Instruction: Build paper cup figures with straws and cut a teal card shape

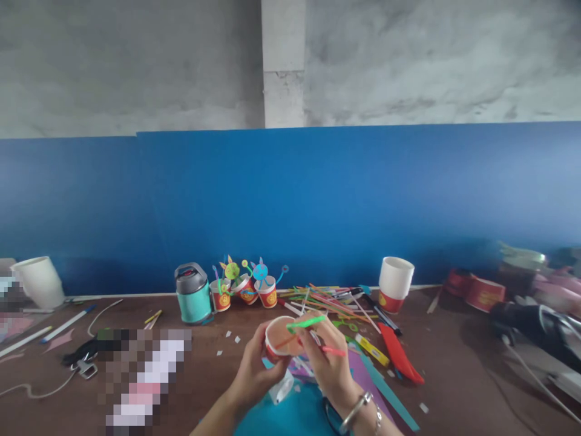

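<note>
My left hand (261,366) is wrapped round a red and white paper cup (281,333), tilted so that its open mouth faces me. My right hand (329,357) is closed at the cup's right side, pinching a bright green straw (308,323) over the rim. A slim pinkish-red piece (333,350) sticks out from the same hand; its other end is hidden by the fingers. Under both hands lie teal paper (276,415) and a small white packet (281,387). Part of dark-handled scissors (333,418) shows by my right wrist.
Decorated cups (267,295) stand behind, beside a turquoise flask (194,297). Coloured straws (322,297) lie in a pile, with a yellow glue tube (372,350) and red sheet (399,357) nearby. Stacked white cups (396,281) stand right; a blue partition (290,206) rises behind.
</note>
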Tool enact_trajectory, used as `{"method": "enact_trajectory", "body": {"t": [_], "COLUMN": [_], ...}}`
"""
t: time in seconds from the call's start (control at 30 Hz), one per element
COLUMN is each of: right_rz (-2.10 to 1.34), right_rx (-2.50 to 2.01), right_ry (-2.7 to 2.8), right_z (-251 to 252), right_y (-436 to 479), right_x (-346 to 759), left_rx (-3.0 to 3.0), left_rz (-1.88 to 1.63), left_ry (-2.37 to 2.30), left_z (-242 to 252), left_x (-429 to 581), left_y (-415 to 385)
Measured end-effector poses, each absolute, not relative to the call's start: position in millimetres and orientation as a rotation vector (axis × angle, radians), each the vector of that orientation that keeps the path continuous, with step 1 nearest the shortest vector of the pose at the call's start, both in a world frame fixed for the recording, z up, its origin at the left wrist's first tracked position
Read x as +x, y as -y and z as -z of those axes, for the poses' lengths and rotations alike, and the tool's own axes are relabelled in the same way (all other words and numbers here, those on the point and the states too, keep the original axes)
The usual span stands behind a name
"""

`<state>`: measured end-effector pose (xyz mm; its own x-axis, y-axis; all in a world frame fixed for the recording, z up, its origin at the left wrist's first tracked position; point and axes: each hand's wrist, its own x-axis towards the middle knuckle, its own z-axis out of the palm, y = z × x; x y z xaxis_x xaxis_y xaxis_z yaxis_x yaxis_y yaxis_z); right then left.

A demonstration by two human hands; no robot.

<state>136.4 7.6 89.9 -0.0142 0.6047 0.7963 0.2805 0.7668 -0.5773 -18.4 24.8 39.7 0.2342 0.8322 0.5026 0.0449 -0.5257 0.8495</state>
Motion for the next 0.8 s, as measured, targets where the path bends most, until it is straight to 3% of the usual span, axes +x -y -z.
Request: {"method": "enact_trajectory", "body": {"t": [0.27, 0.47, 0.8], "right_rz": [-0.405, -0.266, -0.285], "right_rx": [-0.911, -0.843, -0.669], "right_ry": [1.337, 1.469, 1.658], "right_z": [-84.9, -85.8, -91.1], "right_y": [-8.1, -0.4, 5.5], "right_x": [131.0, 129.7, 129.8], "left_rx": [1.868, 1.931, 1.735], "left_rz": [-1.457, -1.624, -1.514], "left_ry": [-0.87, -0.907, -0.809], "left_z": [-30.7, -12.0, -25.5], "left_x": [-17.1, -15.2, -17.8], "left_y": [-21.0, -27.7, -23.2]}}
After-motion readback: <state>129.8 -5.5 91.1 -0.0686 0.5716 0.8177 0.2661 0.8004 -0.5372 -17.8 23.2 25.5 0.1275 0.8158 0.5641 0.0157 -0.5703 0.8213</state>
